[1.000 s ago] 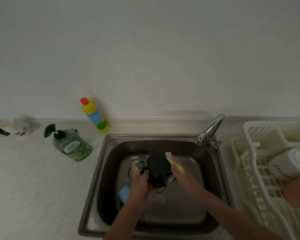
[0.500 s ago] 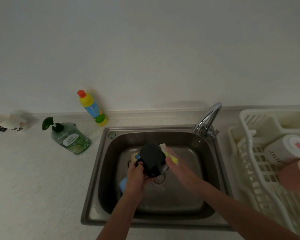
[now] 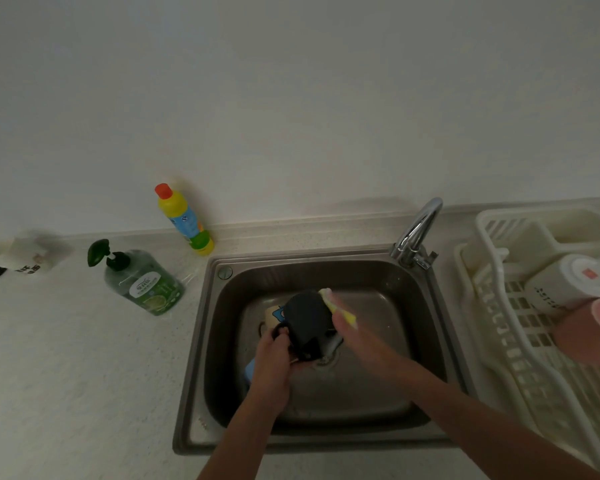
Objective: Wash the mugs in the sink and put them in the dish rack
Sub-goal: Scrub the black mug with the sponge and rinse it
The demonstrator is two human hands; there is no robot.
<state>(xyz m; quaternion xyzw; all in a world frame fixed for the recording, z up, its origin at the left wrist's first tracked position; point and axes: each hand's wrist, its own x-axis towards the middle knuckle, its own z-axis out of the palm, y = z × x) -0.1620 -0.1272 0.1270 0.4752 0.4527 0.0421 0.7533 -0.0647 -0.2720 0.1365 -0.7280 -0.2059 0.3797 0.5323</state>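
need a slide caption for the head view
Left hand grips a black mug over the sink while the right hand scrubs it with a yellow sponge.

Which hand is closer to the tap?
The right hand. It holds a sponge against the black mug, just below the tap. The left hand grips the mug from the far side.

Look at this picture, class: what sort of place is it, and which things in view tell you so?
Most likely a home kitchen counter at washing-up time. A steel sink with a tap is set into it, a dish rack stands beside it, and the hands scrub a black mug with a sponge.
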